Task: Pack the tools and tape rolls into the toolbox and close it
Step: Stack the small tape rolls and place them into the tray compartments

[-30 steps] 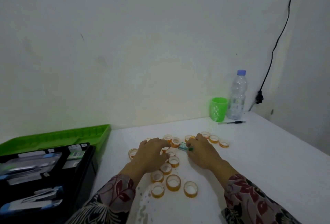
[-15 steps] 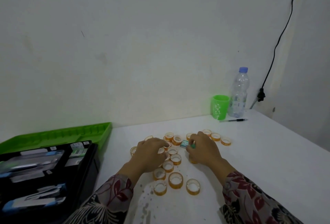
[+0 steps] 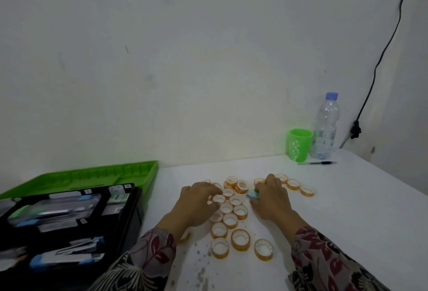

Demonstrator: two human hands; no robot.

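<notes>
A black toolbox (image 3: 129, 216) sits open at the left edge of a white worktop (image 3: 347, 209), packaged tools (image 3: 58, 212) lying in its compartments. Its bright green lid (image 3: 92, 172) lies flat behind it, towards the pale wall. A narrow strip of bare worktop separates the toolbox from the person's left hand (image 3: 196, 205), which lies palm down with its fingers bent over a cluster of tape rolls (image 3: 240, 239). The fingertips touch the rolls, but it is unclear whether they grip one. The rolls are small amber rings with pale cores, most lying flat and close together at the middle of the worktop. Some lie between the two hands, a few sit nearer the front edge by the patterned sleeves (image 3: 152, 251), and a short row trails off to the right. The right hand (image 3: 273, 200) rests just right of the cluster, fingers curled, pinching a small teal item (image 3: 252, 194) at its inner side, its fingertips among the farthest rolls. Beyond it the worktop runs bare to the right edge. In the far right corner stand a green cup (image 3: 298, 144) and a clear plastic bottle (image 3: 325, 128), touching or nearly so, with a pen (image 3: 318, 163) lying just in front. A black cable (image 3: 382, 56) runs down the wall above them.
</notes>
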